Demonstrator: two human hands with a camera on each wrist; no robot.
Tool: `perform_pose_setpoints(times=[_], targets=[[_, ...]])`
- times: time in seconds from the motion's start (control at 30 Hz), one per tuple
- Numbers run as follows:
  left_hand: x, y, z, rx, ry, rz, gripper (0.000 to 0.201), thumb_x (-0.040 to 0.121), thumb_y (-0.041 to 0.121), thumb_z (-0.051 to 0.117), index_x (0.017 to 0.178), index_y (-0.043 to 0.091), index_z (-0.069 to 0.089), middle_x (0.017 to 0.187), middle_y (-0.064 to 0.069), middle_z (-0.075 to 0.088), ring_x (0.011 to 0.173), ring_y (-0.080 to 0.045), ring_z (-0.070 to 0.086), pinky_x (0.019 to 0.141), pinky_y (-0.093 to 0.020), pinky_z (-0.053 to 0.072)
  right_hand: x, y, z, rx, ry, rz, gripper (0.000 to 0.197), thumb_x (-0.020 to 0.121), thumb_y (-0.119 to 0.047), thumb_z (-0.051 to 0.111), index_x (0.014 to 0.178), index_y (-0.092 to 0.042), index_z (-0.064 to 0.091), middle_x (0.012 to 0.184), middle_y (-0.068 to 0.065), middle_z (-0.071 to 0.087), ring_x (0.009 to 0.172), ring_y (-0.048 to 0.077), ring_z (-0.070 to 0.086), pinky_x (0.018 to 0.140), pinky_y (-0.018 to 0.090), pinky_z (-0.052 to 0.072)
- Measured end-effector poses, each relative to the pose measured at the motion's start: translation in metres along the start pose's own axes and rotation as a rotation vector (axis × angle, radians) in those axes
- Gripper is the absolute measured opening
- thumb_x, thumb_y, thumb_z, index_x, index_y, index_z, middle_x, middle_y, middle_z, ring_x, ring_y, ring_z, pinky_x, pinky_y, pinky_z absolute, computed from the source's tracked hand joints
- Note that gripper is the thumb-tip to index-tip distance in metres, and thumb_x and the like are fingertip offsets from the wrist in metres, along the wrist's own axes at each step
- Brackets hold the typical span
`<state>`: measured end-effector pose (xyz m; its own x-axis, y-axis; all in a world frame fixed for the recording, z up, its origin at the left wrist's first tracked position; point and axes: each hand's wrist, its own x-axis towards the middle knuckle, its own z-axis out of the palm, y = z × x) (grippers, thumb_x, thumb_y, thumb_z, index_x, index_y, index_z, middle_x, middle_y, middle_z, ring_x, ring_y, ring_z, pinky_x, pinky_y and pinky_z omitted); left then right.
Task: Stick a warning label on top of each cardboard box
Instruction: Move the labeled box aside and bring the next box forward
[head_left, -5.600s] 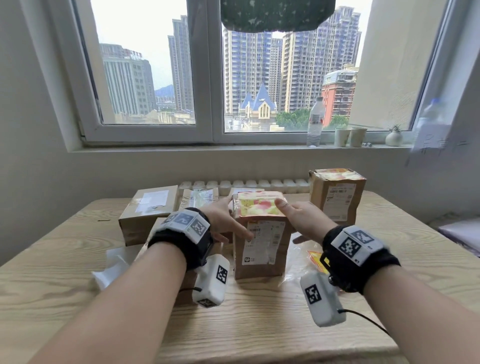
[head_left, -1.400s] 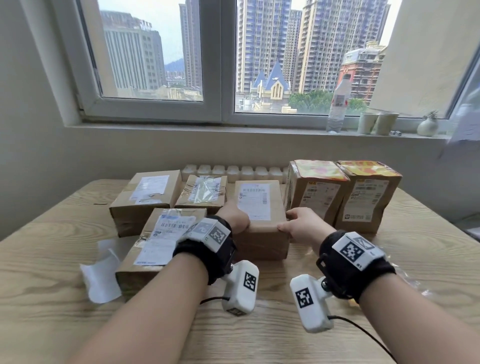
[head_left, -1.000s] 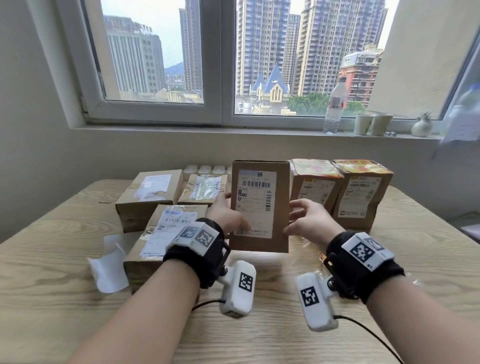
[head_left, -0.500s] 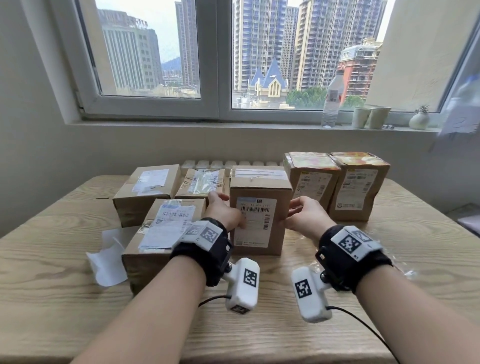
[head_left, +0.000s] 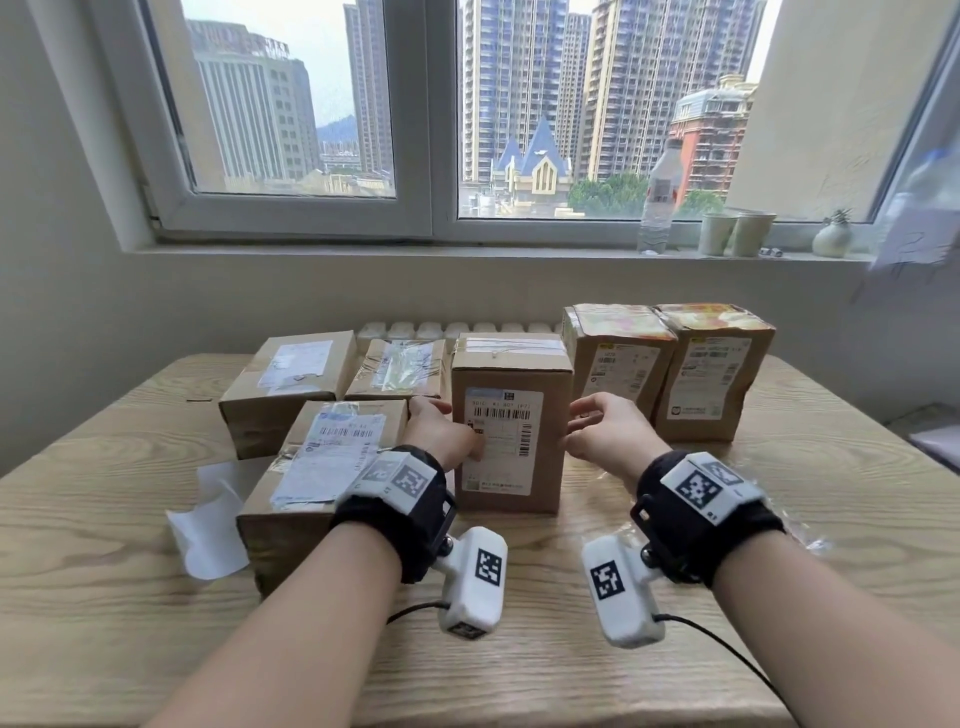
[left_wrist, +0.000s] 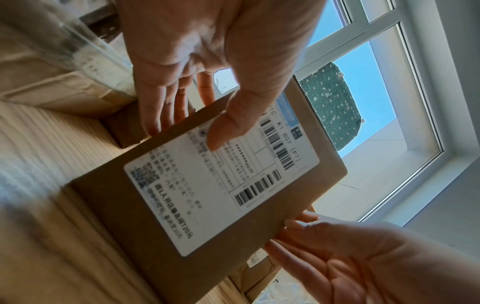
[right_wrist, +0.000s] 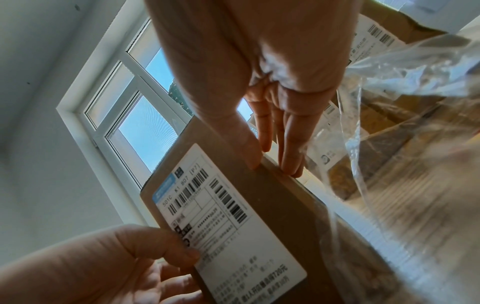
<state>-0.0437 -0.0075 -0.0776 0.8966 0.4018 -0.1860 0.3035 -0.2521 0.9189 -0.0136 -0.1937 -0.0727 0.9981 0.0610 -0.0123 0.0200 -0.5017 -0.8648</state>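
A brown cardboard box stands upright mid-table, its white shipping label facing me and its taped top plain brown. My left hand holds its left front corner, thumb on the label, fingers along the side. Only the straight fingertips and thumb tip of my right hand touch the box's right edge. Right of it stand two boxes with yellow-red labels on top.
Three flatter boxes lie to the left: two at the back, one nearer. White backing paper lies front left. A clear plastic bag lies under my right wrist. On the sill are a bottle and cups.
The box lay flat, then both hands tipped it up and stood it on end. The box I held earlier now stands at the right with its label on top.
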Motion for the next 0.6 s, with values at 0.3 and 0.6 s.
perform_pose_setpoints(times=[0.3,0.6], targets=[[-0.022,0.016,-0.014,-0.177,0.219,0.169,0.038,0.076,-0.001,0.061,0.109,0.015,0.052,0.106,-0.003,0.062,0.098,-0.02,0.061,0.086,-0.039,0.055,-0.023,-0.005,-0.046,0.046,0.048,-0.107,0.019,0.085,0.0,0.065,0.091,-0.017,0.064,0.1,0.007,0.07,0.09,0.017,0.067,0.081,0.032,0.057],[-0.069,0.038,0.014,-0.105,-0.092,0.313,0.008,0.087,0.004,0.062,0.086,0.008,0.069,0.08,-0.004,0.069,0.065,-0.009,0.06,0.058,-0.021,0.055,-0.034,0.027,-0.079,-0.284,0.08,-0.029,0.045,0.075,-0.048,0.077,0.107,-0.019,0.063,0.101,-0.003,0.063,0.098,0.016,0.061,0.088,0.033,0.051]])
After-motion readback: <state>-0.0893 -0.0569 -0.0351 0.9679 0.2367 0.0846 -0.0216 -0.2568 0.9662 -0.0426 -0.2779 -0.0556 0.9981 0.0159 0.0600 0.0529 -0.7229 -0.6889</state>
